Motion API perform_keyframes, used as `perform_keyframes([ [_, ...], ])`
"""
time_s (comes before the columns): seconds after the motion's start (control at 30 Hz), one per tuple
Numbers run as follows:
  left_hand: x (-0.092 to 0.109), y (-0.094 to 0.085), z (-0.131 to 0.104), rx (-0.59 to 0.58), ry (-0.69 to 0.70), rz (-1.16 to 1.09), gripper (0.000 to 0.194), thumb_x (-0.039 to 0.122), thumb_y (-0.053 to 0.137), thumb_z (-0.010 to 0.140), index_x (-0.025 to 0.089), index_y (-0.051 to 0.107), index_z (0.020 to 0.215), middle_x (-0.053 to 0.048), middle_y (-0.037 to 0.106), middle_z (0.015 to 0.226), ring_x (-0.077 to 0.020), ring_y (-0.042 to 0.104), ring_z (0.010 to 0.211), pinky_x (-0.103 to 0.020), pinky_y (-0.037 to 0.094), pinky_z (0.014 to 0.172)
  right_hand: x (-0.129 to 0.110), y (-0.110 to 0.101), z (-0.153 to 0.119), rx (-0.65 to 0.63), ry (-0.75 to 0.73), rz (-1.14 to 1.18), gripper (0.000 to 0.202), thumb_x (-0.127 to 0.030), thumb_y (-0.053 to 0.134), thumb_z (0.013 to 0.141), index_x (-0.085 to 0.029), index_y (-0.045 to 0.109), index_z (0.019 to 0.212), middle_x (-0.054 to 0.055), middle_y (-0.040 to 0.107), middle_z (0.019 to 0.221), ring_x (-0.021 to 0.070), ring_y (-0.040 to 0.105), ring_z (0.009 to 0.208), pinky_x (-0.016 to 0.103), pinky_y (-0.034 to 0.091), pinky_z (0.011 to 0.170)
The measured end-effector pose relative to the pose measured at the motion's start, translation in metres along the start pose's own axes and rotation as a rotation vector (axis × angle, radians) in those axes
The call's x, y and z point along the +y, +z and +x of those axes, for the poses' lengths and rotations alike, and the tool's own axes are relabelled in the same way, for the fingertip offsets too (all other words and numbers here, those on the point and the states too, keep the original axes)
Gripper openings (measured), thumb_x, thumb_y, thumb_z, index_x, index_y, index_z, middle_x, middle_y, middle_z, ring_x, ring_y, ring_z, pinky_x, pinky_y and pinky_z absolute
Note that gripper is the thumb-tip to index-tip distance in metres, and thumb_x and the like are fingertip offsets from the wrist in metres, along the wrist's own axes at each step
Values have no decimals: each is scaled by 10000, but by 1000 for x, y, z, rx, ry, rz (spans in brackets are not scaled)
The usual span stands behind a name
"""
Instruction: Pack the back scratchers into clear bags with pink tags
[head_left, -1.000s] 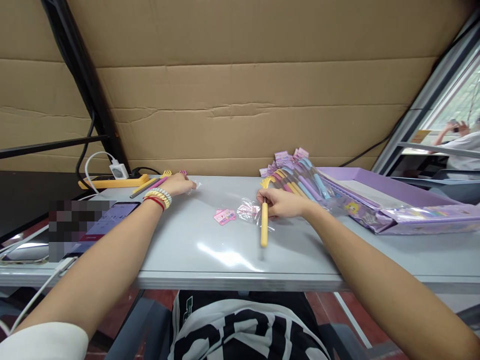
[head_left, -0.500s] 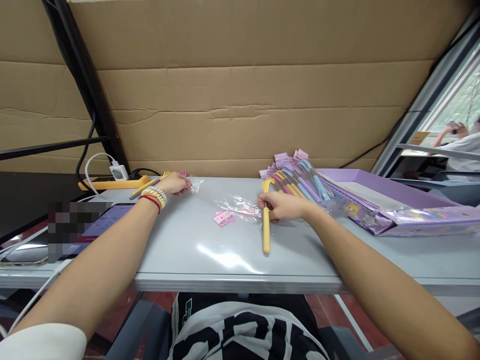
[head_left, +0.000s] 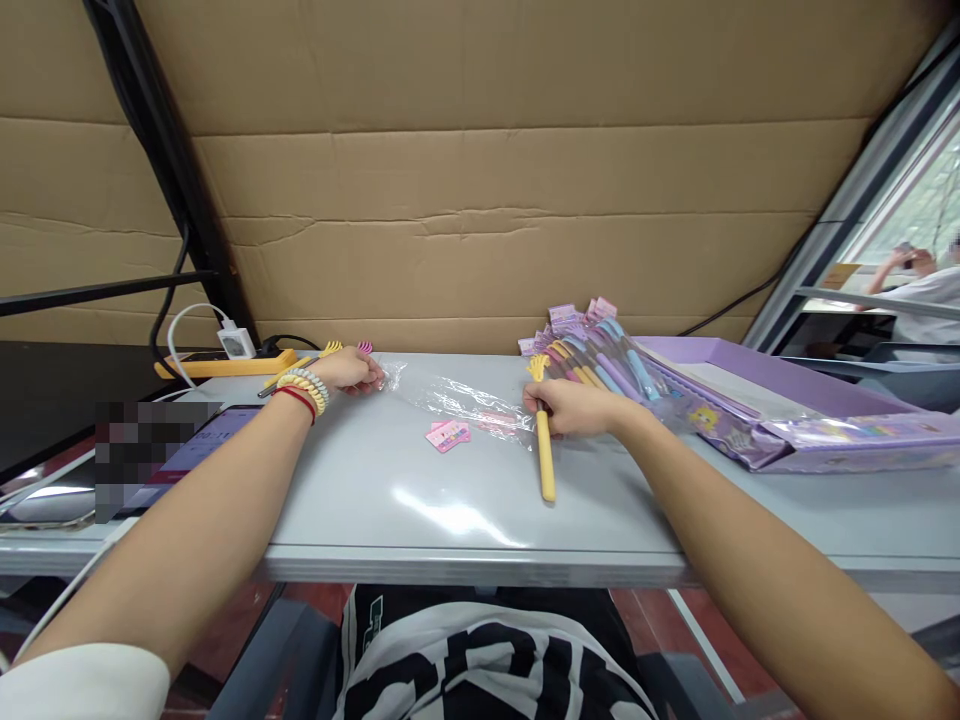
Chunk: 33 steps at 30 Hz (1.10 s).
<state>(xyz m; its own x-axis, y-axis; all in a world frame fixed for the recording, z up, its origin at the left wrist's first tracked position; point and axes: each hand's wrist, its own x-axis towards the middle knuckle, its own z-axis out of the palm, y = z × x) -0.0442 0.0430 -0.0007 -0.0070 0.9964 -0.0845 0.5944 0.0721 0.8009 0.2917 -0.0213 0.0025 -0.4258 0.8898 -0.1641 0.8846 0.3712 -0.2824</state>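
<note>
My right hand is closed around a yellow back scratcher, its claw end up and its handle pointing toward me. A clear plastic sleeve with pink print stretches across the table between my hands. Its left end is pinched in the closed fingers of my left hand; the right end reaches beside my right hand. Behind my left hand show a yellow claw end and a pink claw end, partly hidden. Pink cards lie in front of the sleeve.
Several wrapped back scratchers are piled at the right beside an open purple box. At the left are a phone, a yellow power strip and a white charger. Cardboard stands behind the table.
My right hand has moved slightly right with the back scratcher, whose handle now tilts more to the right. The sleeve shows more of its length between my hands. My left hand barely moved.
</note>
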Motion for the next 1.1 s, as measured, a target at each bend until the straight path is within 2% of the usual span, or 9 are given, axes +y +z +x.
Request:
perform_keyframes([
  [0.27,-2,-5,-2,-118,-33,-114,124,104,726,539,136,656,635,-73,699,690,-132,564,546,-251,431,511,3,-3,-4,-25,53,19,297,-9,473,566,-216,388,762,-45,488,564,127,483,540,230,318,475],
  [0.47,0,-5,-4,-143,-47,-130,167,117,740,506,147,630,629,-71,697,682,-134,573,546,-244,440,512,5,-4,-4,-11,48,4,298,-4,463,554,-216,390,752,-43,482,568,126,467,533,235,307,474],
  [0.6,0,-3,-4,-161,-35,-105,208,138,748,480,154,640,658,-52,681,669,-134,572,553,-240,430,504,9,-5,-2,67,-1,-22,289,-14,468,547,-212,397,746,-30,513,622,127,477,569,232,298,489],
  [0.8,-3,-3,-1,-139,28,-83,163,205,716,496,158,615,614,-39,649,659,-137,565,578,-247,429,521,14,-5,-1,59,-20,107,313,-17,453,537,-213,383,771,-34,537,610,131,528,534,232,331,491],
  [0.87,-3,-3,0,-153,29,-65,149,224,688,502,160,599,603,-52,653,682,-157,584,618,-260,440,540,15,-5,-1,95,-28,136,312,-20,450,536,-213,377,771,-29,548,631,128,524,523,235,343,487],
  [0.97,-1,-2,-2,-104,67,16,226,260,668,519,164,626,718,-91,685,838,-217,626,786,-286,471,616,15,-6,-3,134,-67,263,313,-29,445,539,-217,358,773,-15,576,684,126,512,542,234,356,477],
  [1.03,4,1,-8,10,149,85,408,290,677,534,167,639,921,-115,666,1060,-249,610,978,-308,486,748,14,-6,-4,103,-112,417,320,-39,453,540,-222,339,776,-5,594,715,130,520,579,230,366,480],
  [1.1,11,3,-16,91,266,177,596,313,687,548,179,594,1121,-111,580,1266,-258,533,1154,-321,440,915,12,-7,-6,57,-165,567,329,-47,471,537,-223,327,774,3,601,727,143,549,649,227,383,505],
])
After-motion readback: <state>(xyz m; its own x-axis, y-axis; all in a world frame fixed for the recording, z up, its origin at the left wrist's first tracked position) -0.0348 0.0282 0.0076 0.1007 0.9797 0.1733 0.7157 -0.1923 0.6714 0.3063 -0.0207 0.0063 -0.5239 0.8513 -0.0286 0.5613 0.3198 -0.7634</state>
